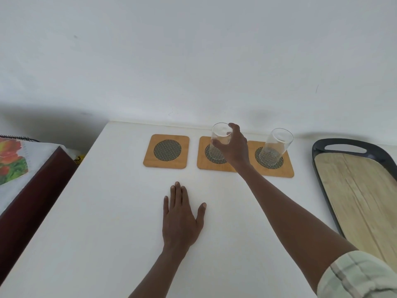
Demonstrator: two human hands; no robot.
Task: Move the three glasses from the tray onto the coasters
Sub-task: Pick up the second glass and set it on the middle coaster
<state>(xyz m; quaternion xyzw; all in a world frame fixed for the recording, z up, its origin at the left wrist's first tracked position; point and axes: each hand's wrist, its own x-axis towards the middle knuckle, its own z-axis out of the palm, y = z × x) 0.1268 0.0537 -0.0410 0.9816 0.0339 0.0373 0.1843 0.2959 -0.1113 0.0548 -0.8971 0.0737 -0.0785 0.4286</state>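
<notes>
Left hand [180, 218]: flat on the white table [107, 211], fingers spread, holding nothing.

Right hand [233, 147]: reaching forward, fingers wrapped around the side wall of the middle glass [220, 139].

Middle glass: clear, straight-sided, empty; over the middle coaster [214, 157], base at or just above it, which one cannot be told. Likely light, rigid, smooth and breakable; best taken around mid-wall, set down gently.

Right glass [276, 148]: standing on the right coaster [271, 159].

Left coaster [166, 151]: bare.

Tray [352, 190]: at far right; visible part holds no glass. The third glass is not in view.
</notes>
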